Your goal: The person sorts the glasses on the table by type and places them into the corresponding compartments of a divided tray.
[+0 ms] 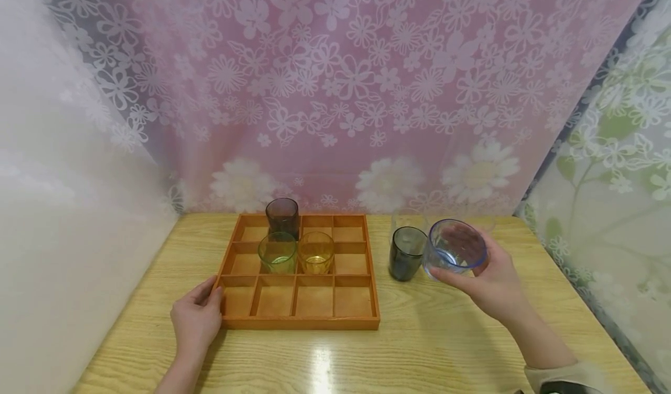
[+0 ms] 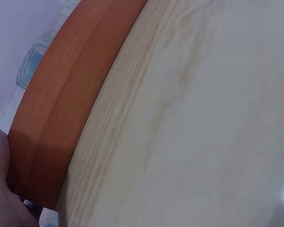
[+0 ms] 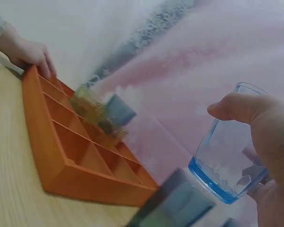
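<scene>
The right hand (image 1: 495, 289) clasps the blue glass (image 1: 452, 245) near the grey glass (image 1: 406, 259); the left hand (image 1: 198, 317) grips the tray (image 1: 301, 324), where the green glass (image 1: 276, 257) and yellow glass (image 1: 317, 257) stand.

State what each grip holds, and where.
Right grip: the bluish glass, by its side. Left grip: the wooden tray, by its left edge, toward the front.
</scene>
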Demonstrator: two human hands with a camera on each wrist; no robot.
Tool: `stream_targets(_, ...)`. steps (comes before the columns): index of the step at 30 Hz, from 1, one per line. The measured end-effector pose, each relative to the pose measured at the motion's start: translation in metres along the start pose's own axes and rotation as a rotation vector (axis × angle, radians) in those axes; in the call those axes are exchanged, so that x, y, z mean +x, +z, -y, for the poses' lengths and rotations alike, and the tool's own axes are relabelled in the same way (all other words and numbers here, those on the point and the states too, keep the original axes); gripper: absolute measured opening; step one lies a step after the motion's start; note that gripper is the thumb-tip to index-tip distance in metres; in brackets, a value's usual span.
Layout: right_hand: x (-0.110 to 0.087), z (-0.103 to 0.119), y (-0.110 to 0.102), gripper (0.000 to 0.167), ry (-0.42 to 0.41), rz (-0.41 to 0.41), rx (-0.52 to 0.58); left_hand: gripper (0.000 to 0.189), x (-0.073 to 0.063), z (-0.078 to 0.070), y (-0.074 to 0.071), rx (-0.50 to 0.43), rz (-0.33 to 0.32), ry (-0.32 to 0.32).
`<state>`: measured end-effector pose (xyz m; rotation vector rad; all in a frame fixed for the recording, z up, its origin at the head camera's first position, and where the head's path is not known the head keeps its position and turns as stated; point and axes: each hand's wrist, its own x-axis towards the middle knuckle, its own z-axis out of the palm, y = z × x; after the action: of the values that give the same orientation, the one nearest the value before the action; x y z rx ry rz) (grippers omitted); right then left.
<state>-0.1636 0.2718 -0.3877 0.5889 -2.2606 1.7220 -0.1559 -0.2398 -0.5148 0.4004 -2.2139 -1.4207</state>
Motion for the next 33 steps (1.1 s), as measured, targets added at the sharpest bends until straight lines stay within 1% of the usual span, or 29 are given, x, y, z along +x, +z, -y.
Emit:
stream_targets(3, 0.003, -0.003, 0.013, 0.081, -0.012, 0.025, -0.001, 0.028, 0.0, 0.0, -0.001, -0.006, 0.003, -0.004)
stream_targets(9, 0.005, -0.009, 0.034, 0.082, 0.019, 0.049, 0.024, 0.028, 0.0, 0.001, 0.001, -0.017, 0.007, -0.004)
stream_targets(14, 0.012, -0.012, 0.051, 0.083, 0.012, 0.079, 0.061, 0.028, 0.001, 0.004, 0.001, -0.003, -0.015, 0.006)
stream_targets(18, 0.019, -0.016, 0.067, 0.084, 0.026, 0.086, 0.105, 0.027, 0.0, 0.004, 0.001, 0.008, -0.025, 0.001)
stream_targets(26, 0.033, -0.025, 0.099, 0.086, 0.061, 0.085, 0.177, 0.027, 0.0, 0.004, 0.0, 0.005, -0.019, -0.015)
stream_targets(33, 0.042, -0.034, 0.119, 0.083, 0.053, 0.095, 0.161, 0.027, 0.001, 0.004, 0.0, -0.006, -0.009, -0.011)
